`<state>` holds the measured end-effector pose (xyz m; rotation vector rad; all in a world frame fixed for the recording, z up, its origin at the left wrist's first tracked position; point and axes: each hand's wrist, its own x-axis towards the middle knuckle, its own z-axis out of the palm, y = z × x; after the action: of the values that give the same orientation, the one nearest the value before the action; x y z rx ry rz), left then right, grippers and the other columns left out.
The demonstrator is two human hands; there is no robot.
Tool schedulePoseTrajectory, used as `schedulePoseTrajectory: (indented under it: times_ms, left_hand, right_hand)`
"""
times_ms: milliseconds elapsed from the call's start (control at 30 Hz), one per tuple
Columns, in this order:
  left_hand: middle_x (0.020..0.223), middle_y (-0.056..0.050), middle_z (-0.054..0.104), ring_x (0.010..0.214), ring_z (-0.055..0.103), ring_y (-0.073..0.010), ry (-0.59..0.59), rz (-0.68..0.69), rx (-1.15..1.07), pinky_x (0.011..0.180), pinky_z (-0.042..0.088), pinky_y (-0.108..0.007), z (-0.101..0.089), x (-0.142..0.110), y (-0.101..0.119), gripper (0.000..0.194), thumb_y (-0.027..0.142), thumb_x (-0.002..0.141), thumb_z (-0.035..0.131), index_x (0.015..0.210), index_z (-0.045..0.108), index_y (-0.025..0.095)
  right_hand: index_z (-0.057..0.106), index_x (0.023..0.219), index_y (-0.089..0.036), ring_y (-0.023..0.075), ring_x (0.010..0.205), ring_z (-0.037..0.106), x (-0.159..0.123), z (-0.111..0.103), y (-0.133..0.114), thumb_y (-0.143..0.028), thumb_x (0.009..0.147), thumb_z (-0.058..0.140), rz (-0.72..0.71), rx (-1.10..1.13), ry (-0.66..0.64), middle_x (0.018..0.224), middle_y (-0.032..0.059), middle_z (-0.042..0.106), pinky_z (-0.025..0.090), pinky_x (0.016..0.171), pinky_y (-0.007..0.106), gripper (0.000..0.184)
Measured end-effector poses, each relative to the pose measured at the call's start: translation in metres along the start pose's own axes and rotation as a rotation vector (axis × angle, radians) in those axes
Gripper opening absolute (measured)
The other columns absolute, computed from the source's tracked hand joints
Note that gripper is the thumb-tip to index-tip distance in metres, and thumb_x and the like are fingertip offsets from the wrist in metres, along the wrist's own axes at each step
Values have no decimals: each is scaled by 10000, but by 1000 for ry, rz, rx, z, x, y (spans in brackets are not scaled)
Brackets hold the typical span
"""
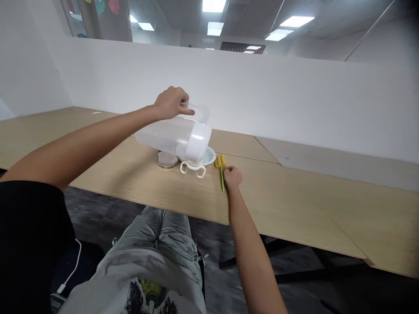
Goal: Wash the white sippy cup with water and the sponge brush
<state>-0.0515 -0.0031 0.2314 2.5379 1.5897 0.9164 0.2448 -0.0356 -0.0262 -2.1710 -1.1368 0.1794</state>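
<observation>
My left hand (pixel 172 103) is wrapped round the handle of a translucent plastic pitcher (pixel 165 133). The pitcher is tipped nearly level, its white lid end (pixel 199 141) pointing right and down over a small clear cup with two white side handles (pixel 193 167). I cannot make out liquid flowing between them. On the tabletop my right hand (pixel 233 176) is closed, fingers at the green stem of a yellow-headed piece like a tulip or sponge brush (pixel 221 162). Its lower stem shows below the fingers. The pitcher hides part of a pale plate (pixel 210 156) behind the cup.
Left of the cup lies a round metal-rimmed dish (pixel 167 159) with a pinkish middle. The light wooden table (pixel 294 196) runs along a white wall (pixel 229 87) with glass above. A small pale piece (pixel 96 113) lies at the far left. The table's front edge is above my lap.
</observation>
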Motion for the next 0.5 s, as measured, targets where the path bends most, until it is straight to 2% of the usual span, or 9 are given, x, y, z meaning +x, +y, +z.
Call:
schedulePoseTrajectory:
  times_ms: [267,500]
  left_hand:
    - [767,-62,471,943,512,-269,13,-29,-6,703,334,-332,-1,-2,0,234,351,810,623,762,513,151]
    - [712,-45,455,846,508,-215,7,124,78,663,303,-310,-11,-17,14,324,428,737,670,696,501,154]
  right_hand:
    - [707,970,-167,213,890,640,1,2,1,-212,799,504,1,9,3,948,104,707,444,776,286,269]
    - [706,982,-179,214,895,643,1,2,1,-219,804,508,7,-11,-1,959,104,707,443,754,276,269]
